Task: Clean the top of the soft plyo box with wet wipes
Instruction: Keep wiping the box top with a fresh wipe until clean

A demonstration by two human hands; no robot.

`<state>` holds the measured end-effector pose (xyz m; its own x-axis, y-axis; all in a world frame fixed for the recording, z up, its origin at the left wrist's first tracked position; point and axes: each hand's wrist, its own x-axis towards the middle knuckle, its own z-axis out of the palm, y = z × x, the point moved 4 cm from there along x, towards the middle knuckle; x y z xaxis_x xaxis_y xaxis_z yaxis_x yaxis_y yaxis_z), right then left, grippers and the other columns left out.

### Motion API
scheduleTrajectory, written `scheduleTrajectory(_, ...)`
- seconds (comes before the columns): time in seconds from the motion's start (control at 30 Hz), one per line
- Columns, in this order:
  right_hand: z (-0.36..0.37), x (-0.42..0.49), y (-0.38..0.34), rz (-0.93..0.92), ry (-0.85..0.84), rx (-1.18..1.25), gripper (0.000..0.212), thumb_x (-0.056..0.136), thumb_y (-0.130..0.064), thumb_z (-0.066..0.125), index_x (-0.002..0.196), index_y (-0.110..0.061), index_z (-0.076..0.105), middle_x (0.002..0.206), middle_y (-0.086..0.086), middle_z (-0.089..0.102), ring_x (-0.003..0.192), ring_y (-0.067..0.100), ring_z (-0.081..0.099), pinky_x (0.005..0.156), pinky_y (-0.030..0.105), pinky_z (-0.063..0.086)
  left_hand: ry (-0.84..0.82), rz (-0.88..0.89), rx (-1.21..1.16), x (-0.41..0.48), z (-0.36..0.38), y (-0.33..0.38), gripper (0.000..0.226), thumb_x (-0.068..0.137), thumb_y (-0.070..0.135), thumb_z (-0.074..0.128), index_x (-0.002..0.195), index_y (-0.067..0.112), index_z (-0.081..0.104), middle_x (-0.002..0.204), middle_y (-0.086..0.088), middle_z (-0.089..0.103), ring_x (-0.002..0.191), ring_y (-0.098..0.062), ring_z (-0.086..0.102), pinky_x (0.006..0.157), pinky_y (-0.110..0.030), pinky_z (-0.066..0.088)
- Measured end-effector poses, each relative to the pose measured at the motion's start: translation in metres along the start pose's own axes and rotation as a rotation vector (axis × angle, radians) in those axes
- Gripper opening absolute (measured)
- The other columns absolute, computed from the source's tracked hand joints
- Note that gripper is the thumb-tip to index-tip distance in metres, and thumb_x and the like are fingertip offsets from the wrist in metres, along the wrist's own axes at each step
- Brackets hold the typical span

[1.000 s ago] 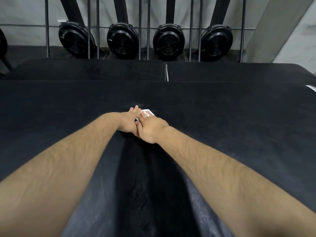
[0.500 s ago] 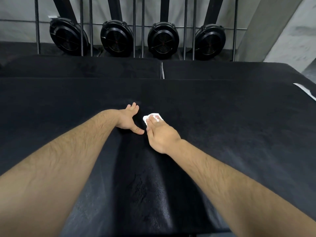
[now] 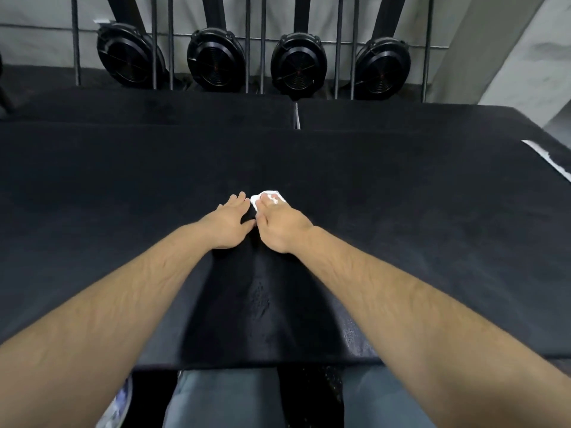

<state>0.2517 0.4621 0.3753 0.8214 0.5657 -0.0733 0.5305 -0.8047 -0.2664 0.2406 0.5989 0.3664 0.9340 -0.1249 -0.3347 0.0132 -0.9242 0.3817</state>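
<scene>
My box (image 3: 123, 211) is big, black and soft. Its long side runs from left to right in front of me, and its near edge is right over my legs (image 3: 216, 396). The top lies flat.

The wipe (image 3: 268, 196) is small, white and scrunched up. It sits near the middle of the box top, far out from me. It is a bit wider from side to side than from front to back. Part of it sticks out past my fingertips, on the far side.

My right hand (image 3: 282, 228) lies palm down on the wipe. The fingers point away from me, close together, and press the wipe onto the box. A little white shows between them.

My left hand (image 3: 230, 225) is just beside it, flat on the bare box top, palm down. Its fingers are straight and point away from me, tipped a bit to the right. The thumb sticks out to the right, and its tip is almost at my right hand. I cannot tell if they touch.

Both arms are stretched out long and come together like a V.

Behind my box are two more black boxes (image 3: 154, 109), then four round black fans (image 3: 213, 60) by a grey wall.
</scene>
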Motion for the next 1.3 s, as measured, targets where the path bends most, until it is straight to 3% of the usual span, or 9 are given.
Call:
scheduleTrajectory(0.2, 0.004, -0.028, 0.035, 0.002, -0.012, 0.05, 0.05, 0.108, -0.034, 0.013, 0.157, -0.031, 0.023, 0.166, -0.009, 0.016, 0.15, 0.013, 0.022, 0.118, 0.036, 0.03, -0.056, -0.041, -0.082, -0.01, -0.006, 0.001, 0.07, 0.103, 0.048, 0.041, 0.16, 0.03, 0.003, 0.163, 0.016, -0.013, 0.153, -0.021, -0.01, 0.125, -0.04, 0.003)
scheduleTrajectory(0.3, -0.002, -0.018, 0.046, 0.135, 0.052, 0.076, 0.049, 0.107, -0.03, 0.017, 0.155, -0.025, 0.028, 0.162, -0.003, 0.025, 0.149, 0.017, 0.024, 0.118, 0.039, 0.032, -0.012, -0.003, 0.037, -0.017, -0.009, 0.014, 0.066, 0.106, 0.038, 0.039, 0.16, 0.02, 0.006, 0.166, 0.008, -0.009, 0.153, -0.013, -0.007, 0.122, -0.031, 0.005)
scheduleTrajectory(0.43, 0.012, -0.044, 0.004, 0.0, 0.054, 0.053, 0.049, 0.106, -0.029, 0.022, 0.155, -0.02, 0.026, 0.161, -0.002, 0.026, 0.151, 0.017, 0.017, 0.114, 0.039, 0.038, 0.06, 0.054, 0.145, -0.036, -0.007, 0.014, 0.057, 0.104, 0.029, 0.044, 0.157, 0.015, 0.026, 0.167, 0.003, 0.008, 0.152, -0.012, 0.011, 0.118, -0.024, 0.016)
scheduleTrajectory(0.5, 0.008, -0.041, 0.004, -0.016, -0.003, -0.009, 0.048, 0.106, -0.032, 0.018, 0.153, -0.027, 0.027, 0.16, -0.004, 0.027, 0.147, 0.022, 0.03, 0.113, 0.043, 0.038, 0.119, 0.083, 0.189, -0.048, 0.0, 0.011, 0.052, 0.105, 0.025, 0.043, 0.155, 0.013, 0.032, 0.166, 0.002, 0.014, 0.152, -0.016, 0.015, 0.118, -0.024, 0.016)
scheduleTrajectory(0.57, 0.004, -0.027, 0.011, 0.033, -0.027, -0.059, 0.047, 0.105, -0.033, 0.014, 0.148, -0.029, 0.031, 0.156, -0.003, 0.031, 0.137, 0.027, 0.042, 0.108, 0.047, 0.042, 0.17, 0.103, 0.187, -0.055, 0.009, 0.009, 0.051, 0.107, 0.023, 0.04, 0.155, 0.012, 0.029, 0.165, 0.001, 0.015, 0.152, -0.017, 0.013, 0.118, -0.022, 0.011)
scheduleTrajectory(0.77, 0.02, -0.057, -0.021, 0.026, 0.069, 0.016, 0.051, 0.107, -0.033, 0.021, 0.156, -0.018, 0.024, 0.161, -0.003, 0.024, 0.151, 0.015, 0.016, 0.111, 0.041, 0.041, 0.178, 0.137, 0.116, -0.056, 0.023, -0.001, 0.051, 0.107, 0.015, 0.037, 0.156, 0.009, 0.024, 0.166, -0.004, 0.013, 0.153, -0.019, 0.013, 0.121, -0.026, 0.012)
scheduleTrajectory(1.07, 0.017, -0.067, -0.018, 0.076, 0.171, -0.084, 0.048, 0.108, -0.026, 0.021, 0.153, -0.01, 0.026, 0.154, 0.005, 0.031, 0.146, 0.019, 0.025, 0.112, 0.031, 0.038, 0.14, 0.093, 0.09, -0.063, 0.024, 0.006, 0.053, 0.109, 0.015, 0.028, 0.159, 0.012, 0.012, 0.167, 0.0, 0.0, 0.153, -0.014, 0.003, 0.121, -0.024, 0.004)
scheduleTrajectory(1.2, 0.016, -0.093, -0.022, -0.029, 0.167, 0.005, 0.045, 0.108, -0.027, 0.024, 0.152, -0.021, 0.03, 0.154, -0.005, 0.03, 0.138, 0.014, 0.038, 0.092, 0.028, 0.041, 0.123, 0.115, 0.098, -0.074, 0.026, 0.011, 0.054, 0.107, 0.016, 0.034, 0.158, 0.018, 0.019, 0.166, 0.008, 0.003, 0.153, -0.01, 0.005, 0.123, -0.03, 0.013)
scheduleTrajectory(1.3, 0.008, -0.077, 0.013, 0.151, 0.154, 0.032, 0.033, 0.105, -0.026, 0.025, 0.136, -0.028, 0.039, 0.143, -0.005, 0.036, 0.12, 0.02, 0.054, 0.081, 0.035, 0.044, 0.072, 0.136, 0.122, -0.079, 0.038, 0.02, 0.055, 0.107, 0.014, 0.029, 0.159, 0.02, 0.014, 0.166, 0.012, 0.001, 0.153, -0.01, 0.002, 0.124, -0.037, 0.014)
